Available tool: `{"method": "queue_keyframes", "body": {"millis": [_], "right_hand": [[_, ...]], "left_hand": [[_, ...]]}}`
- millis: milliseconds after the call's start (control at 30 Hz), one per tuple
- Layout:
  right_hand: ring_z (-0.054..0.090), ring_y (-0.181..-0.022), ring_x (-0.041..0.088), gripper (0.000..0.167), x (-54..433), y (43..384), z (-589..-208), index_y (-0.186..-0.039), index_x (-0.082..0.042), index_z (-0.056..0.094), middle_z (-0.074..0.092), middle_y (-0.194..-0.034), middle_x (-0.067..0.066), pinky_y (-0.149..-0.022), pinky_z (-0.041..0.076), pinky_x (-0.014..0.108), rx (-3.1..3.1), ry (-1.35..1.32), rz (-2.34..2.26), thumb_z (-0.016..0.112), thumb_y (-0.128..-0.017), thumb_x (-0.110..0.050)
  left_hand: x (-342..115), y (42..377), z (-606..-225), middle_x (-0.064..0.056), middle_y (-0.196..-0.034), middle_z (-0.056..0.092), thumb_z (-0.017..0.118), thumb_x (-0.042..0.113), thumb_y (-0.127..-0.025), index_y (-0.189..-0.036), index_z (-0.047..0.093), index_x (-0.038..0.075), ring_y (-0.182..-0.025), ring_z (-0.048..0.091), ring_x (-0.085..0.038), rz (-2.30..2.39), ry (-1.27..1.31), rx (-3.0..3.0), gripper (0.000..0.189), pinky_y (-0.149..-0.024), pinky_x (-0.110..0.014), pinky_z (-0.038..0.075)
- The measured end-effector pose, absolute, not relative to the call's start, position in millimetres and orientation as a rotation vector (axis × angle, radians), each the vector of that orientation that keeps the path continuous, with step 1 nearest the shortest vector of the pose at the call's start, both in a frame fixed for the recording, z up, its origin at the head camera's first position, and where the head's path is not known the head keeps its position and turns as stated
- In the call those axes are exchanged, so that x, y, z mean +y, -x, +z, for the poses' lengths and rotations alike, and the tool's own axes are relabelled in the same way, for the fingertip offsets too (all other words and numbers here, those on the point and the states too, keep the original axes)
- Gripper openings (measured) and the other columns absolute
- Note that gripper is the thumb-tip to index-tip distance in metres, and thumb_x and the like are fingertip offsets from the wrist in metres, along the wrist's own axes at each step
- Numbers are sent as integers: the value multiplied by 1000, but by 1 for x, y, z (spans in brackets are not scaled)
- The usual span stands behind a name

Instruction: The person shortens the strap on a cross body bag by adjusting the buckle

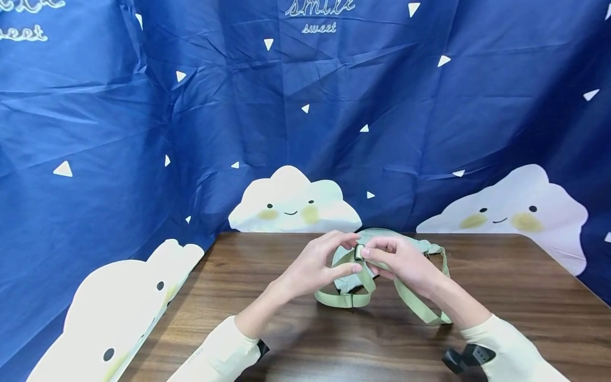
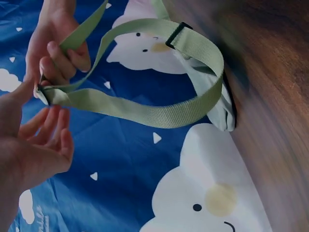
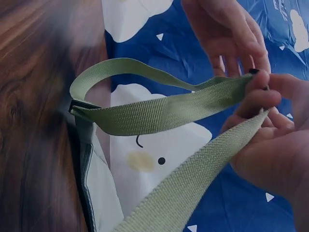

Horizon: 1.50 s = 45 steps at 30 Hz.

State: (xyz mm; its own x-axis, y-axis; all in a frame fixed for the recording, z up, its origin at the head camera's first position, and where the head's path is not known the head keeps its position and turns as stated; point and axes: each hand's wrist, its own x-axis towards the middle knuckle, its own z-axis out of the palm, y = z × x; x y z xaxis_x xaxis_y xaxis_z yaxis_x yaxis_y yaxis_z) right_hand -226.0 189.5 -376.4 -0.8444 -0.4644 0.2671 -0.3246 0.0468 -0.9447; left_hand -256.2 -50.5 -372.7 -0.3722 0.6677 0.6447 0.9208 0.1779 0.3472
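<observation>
A pale green bag (image 1: 382,233) lies at the back of the table, partly hidden behind both hands. Its light green webbing strap (image 2: 159,113) forms a loop held up in front of it. My right hand (image 1: 406,262) pinches the strap at a dark-framed slider buckle (image 1: 359,252), thumb and fingertips on it. Around the buckle's other side is my left hand (image 1: 310,268), thumb and fingers spread and relaxed, fingertips right by it. Another black slider (image 2: 177,35) sits lower on the loop, near the bag. From the right hand a strap length (image 3: 188,179) runs down.
The brown wooden table (image 1: 267,339) extends to both sides and toward me. Behind it and at the left hangs a blue curtain (image 1: 229,106) with white clouds and triangles. Black devices (image 1: 468,358) are worn at the sleeves.
</observation>
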Motion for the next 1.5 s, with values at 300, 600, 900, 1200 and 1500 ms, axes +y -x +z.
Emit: {"method": "queue_keyframes", "body": {"millis": [300, 600, 900, 1200, 1500], "right_hand": [[46, -59, 19, 25, 204, 227, -375, -100, 2, 66, 56, -75, 19, -58, 43, 30, 2164, 859, -1729, 60, -104, -22], [47, -63, 16, 28, 202, 225, -375, -96, 3, 67, 55, -73, 9, -54, 37, 24, 2187, 749, -1800, 67, -100, -25], [45, -62, 15, 34, 197, 224, -373, -100, 12, 61, 54, -73, 9, -56, 38, 24, 2123, 826, -1819, 62, -103, -22], [48, -63, 18, 21, 208, 233, -380, -97, 4, 65, 58, -75, 8, -59, 41, 27, 2058, 867, -1859, 60, -104, -16], [47, -62, 20, 21, 198, 236, -387, -102, 8, 63, 58, -76, 10, -62, 43, 29, 1979, 1020, -1873, 54, -106, -10]], "left_hand": [[-50, 256, -374, 7, -103, 67, 80, 23, -91, -118, 71, 11, -98, 62, -5, -1090, 1424, -2058, 31, -89, -25, 49], [-53, 254, -373, 11, -101, 68, 81, 23, -89, -113, 72, 14, -95, 63, -7, -1123, 1415, -2048, 28, -88, -26, 50], [-50, 253, -371, 13, -97, 69, 79, 27, -92, -115, 73, 15, -91, 62, 0, -1098, 1452, -2060, 27, -80, -23, 50], [-52, 252, -364, 2, -98, 71, 80, 14, -91, -115, 70, 7, -90, 66, -7, -1219, 1464, -2001, 27, -86, -33, 55], [-52, 254, -368, 12, -97, 68, 80, 25, -91, -117, 69, 15, -90, 65, 0, -1148, 1483, -2067, 29, -84, -25, 51]]}}
